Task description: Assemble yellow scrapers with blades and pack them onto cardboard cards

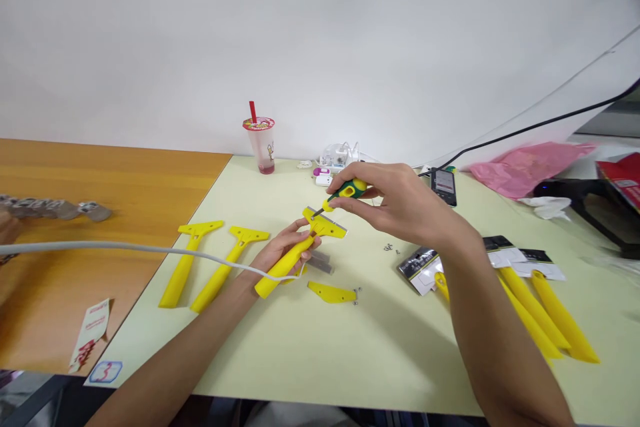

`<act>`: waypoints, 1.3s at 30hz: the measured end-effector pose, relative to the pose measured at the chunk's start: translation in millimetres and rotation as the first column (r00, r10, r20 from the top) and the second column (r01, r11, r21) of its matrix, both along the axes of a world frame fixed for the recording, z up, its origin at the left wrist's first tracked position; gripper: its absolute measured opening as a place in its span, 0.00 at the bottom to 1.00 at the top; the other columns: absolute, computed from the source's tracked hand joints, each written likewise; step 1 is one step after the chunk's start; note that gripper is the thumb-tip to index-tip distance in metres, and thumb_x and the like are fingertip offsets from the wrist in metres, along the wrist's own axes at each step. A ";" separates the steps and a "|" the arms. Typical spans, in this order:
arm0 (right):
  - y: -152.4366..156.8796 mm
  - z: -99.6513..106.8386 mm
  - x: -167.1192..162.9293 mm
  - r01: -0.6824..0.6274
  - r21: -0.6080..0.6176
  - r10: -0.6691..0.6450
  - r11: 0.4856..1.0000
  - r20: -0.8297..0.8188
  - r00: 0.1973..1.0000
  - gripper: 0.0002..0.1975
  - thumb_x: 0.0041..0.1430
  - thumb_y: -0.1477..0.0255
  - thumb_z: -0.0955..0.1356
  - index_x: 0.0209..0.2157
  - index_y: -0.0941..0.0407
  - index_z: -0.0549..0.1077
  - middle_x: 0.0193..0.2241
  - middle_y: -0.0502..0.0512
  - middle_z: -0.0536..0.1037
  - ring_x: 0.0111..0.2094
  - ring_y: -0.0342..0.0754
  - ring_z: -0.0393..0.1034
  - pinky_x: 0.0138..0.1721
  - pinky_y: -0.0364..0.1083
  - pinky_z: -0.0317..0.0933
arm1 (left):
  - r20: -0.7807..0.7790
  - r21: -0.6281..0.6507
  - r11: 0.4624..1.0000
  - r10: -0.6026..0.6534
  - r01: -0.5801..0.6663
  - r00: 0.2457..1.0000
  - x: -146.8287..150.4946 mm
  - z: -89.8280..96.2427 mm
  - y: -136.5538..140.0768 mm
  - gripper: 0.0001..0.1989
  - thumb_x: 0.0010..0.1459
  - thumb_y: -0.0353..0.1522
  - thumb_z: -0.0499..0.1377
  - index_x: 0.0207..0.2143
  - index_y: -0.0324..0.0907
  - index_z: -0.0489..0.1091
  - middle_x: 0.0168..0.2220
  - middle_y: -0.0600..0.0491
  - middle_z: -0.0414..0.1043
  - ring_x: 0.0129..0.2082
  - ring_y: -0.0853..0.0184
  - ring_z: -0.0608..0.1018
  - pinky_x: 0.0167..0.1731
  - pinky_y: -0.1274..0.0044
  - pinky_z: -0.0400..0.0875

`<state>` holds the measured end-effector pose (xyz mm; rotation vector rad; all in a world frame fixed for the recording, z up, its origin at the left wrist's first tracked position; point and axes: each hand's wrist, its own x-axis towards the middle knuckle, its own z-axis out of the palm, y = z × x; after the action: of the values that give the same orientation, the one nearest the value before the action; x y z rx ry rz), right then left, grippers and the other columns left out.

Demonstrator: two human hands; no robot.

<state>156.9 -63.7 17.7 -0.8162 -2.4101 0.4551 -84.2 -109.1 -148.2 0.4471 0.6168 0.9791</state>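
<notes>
My left hand (284, 250) is wrapped round the handle of a yellow scraper (287, 267), its head tilted up above the table. In my right hand (395, 203) is a green and yellow screwdriver (350, 192), its tip at a screw on the left part of the scraper's head. Below them on the table lies a loose yellow cover plate (331, 292) with several small screws (357, 297) at its right end. More screws (389, 247) lie farther right. Two yellow scrapers (185, 263) (230, 270) rest to the left of my left hand.
Packaged yellow scrapers (537, 307) lie at the right, partly behind my right forearm. A drink cup (262, 147) with a straw stands near the wall. A white cable (150, 248) crosses the left side. A phone-like device (443, 187) and pink bag (530, 167) are at the back right.
</notes>
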 end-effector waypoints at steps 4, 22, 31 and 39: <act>2.6 -1.6 0.6 -0.006 -0.005 0.006 1.000 0.008 1.000 0.13 0.74 0.57 0.70 0.50 0.47 0.82 0.47 0.55 0.86 0.45 0.56 0.80 0.46 0.52 0.73 | -0.014 -0.009 1.000 -0.002 0.002 1.000 0.9 3.1 -1.2 0.23 0.65 0.31 0.71 0.58 0.47 0.68 0.43 0.48 0.77 0.26 0.75 0.78 0.23 0.87 0.73; -0.8 2.1 0.5 -0.017 0.024 0.016 1.000 0.033 0.999 0.11 0.74 0.60 0.70 0.48 0.48 0.82 0.45 0.54 0.86 0.43 0.54 0.81 0.46 0.52 0.73 | -0.036 -0.012 1.000 0.018 -0.019 0.999 2.9 5.5 -0.9 0.25 0.63 0.30 0.71 0.59 0.46 0.66 0.42 0.48 0.77 0.25 0.74 0.76 0.22 0.86 0.71; -0.4 3.0 0.3 -0.026 0.050 0.023 0.998 0.055 0.998 0.09 0.74 0.63 0.70 0.48 0.50 0.81 0.45 0.54 0.86 0.42 0.53 0.80 0.46 0.52 0.72 | -0.065 -0.033 0.999 0.015 -0.018 0.998 2.9 9.2 -1.9 0.26 0.63 0.31 0.70 0.59 0.47 0.63 0.42 0.48 0.76 0.25 0.74 0.76 0.23 0.87 0.72; 0.0 2.9 0.6 -0.020 0.056 0.017 0.998 0.055 0.998 0.09 0.74 0.63 0.70 0.48 0.51 0.81 0.44 0.54 0.86 0.42 0.53 0.80 0.46 0.52 0.72 | -0.058 -0.017 1.000 -0.001 0.000 0.998 2.1 5.3 -1.6 0.25 0.65 0.30 0.69 0.58 0.47 0.62 0.43 0.47 0.76 0.26 0.74 0.76 0.23 0.87 0.72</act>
<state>157.5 -63.7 20.6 -0.7918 -2.4704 0.3742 -82.1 -110.7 -142.9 0.4622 0.6764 0.9626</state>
